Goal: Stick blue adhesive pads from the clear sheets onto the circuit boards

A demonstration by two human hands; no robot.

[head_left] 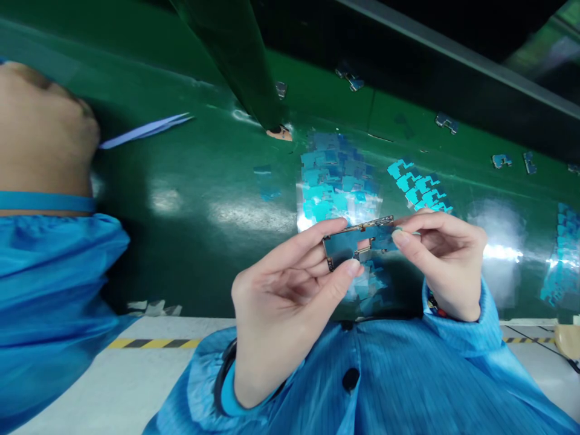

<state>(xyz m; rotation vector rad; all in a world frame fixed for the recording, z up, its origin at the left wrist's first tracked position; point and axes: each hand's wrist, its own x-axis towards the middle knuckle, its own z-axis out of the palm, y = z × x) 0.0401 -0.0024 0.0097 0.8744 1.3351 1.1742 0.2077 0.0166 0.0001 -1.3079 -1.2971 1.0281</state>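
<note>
A thin circuit board (347, 243) with a cutout and metal-lined edges is held tilted above the table. My left hand (290, 296) grips its left part, with the thumb at the lower edge and fingers along the upper edge. At the board's right end, my right hand (439, 254) pinches a thin bluish film piece (386, 233) between thumb and forefinger. The film overlaps or touches the board there; I cannot tell exactly which. Just beyond the hands lies a sheet of blue film pieces (335, 175). More blue film pieces (372, 284) show below the board.
Brighter cut films (419, 184) lie to the right, with another film sheet (564, 254) farther over. Several small boards, one here (446, 122), line the back. A dark post (231, 60) rises from the green table (190, 260). At left are a co-worker's hand (45, 133) and tweezers (147, 130).
</note>
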